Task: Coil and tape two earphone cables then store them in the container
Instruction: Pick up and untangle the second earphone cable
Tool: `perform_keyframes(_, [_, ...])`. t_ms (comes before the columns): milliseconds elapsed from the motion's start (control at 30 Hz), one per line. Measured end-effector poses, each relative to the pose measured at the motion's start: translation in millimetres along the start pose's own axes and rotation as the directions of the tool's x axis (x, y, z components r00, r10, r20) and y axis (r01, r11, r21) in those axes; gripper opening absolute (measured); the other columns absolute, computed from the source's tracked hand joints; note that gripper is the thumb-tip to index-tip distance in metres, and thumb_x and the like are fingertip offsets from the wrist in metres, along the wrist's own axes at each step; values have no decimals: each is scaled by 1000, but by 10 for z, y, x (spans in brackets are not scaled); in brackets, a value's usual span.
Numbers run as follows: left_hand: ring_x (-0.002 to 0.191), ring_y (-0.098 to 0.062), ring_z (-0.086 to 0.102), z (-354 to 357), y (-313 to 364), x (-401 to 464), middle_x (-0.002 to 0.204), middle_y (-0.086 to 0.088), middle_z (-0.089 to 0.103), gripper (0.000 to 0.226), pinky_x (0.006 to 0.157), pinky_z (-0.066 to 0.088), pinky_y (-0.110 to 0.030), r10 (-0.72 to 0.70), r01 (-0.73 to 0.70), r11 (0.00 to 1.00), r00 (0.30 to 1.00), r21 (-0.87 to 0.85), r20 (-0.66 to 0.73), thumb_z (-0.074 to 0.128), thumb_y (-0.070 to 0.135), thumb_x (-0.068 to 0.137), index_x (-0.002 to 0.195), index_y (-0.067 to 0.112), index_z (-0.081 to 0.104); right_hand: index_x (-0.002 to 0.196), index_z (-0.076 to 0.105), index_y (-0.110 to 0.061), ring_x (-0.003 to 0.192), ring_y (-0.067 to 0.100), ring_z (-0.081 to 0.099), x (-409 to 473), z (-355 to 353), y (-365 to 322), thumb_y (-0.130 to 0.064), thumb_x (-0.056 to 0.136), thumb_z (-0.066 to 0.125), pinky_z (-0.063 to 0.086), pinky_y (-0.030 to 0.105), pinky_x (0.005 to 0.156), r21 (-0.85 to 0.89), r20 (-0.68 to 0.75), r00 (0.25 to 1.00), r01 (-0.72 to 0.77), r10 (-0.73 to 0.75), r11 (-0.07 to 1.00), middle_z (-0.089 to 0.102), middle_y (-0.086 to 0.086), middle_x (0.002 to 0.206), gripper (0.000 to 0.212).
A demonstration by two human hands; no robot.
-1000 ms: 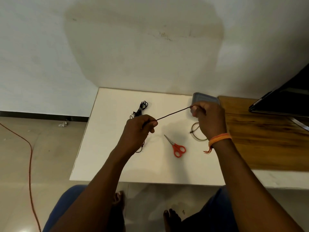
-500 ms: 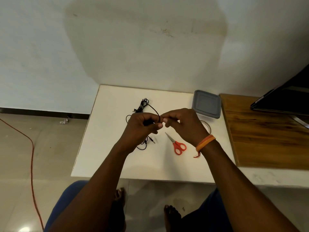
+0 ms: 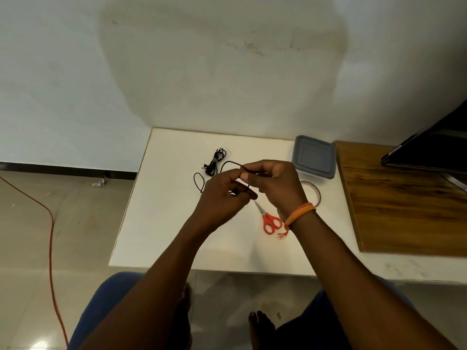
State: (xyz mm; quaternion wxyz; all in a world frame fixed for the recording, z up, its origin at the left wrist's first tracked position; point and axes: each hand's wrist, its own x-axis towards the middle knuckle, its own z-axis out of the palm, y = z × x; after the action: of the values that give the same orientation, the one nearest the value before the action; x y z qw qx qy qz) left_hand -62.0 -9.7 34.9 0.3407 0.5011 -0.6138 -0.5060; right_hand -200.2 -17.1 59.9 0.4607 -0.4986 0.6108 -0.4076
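At frame centre, the left hand (image 3: 222, 198) and right hand (image 3: 274, 185) both pinched a thin black earphone cable (image 3: 231, 163), apparently winding its first coil. A second black cable bundle (image 3: 216, 160) lay just above. Next would likely come taping, needing the clear tape roll (image 3: 317, 192) and orange-handled scissors (image 3: 270, 222). The lidded grey plastic container (image 3: 314, 157) sat upper right, near the white table's (image 3: 164, 223) far edge.

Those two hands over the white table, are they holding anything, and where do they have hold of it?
Both hold one black earphone cable. The left hand grips a stretch of it; the right hand pinches it just beside. Its loose loops trail on the table.
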Motion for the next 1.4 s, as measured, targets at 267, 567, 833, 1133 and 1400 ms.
perform_keyframes(267, [77,-6,65,-28,-11,10,75,4,74,18,75,46,-28,-131,107,982,979,-155,-158,66,9,84,98,19,66,106,70,-7,72,16,65,103,-240,-77,-13,82,73,56,28,64,619,-89,934,-221,346,754,68,3,84,25])
perform_keyframes(567, [79,-11,71,-29,41,37,78,3,75,3,79,53,-25,-45,-21,977,951,-211,-306,72,16,86,87,17,75,90,71,-13,81,18,69,91,-255,-91,-11,72,75,57,34,74,604,-18,957,-221,290,766,72,1,83,19])
perform_keyframes(833, [82,-21,65,-170,75,91,93,-9,73,16,77,52,-31,-306,76,640,938,-765,-164,61,18,93,101,7,69,84,74,-16,86,14,66,14,-133,-103,-6,72,77,53,34,75,270,155,964,-251,215,930,73,-2,83,16])
perform_keyframes(1133, [67,-15,55,-204,79,77,82,-5,69,17,66,47,-24,-221,71,757,963,-650,-152,59,18,95,101,8,71,85,61,-15,77,19,59,97,-113,38,-9,89,56,51,32,63,452,-251,847,-327,470,830,62,3,84,9])
perform_keyframes(1400, [70,-22,62,-146,103,73,78,-10,68,18,72,53,-30,-117,12,817,982,-576,-146,56,13,97,100,6,72,108,69,-9,98,16,67,18,-86,-105,-3,89,61,54,26,84,51,178,983,38,-47,998,72,8,101,22])
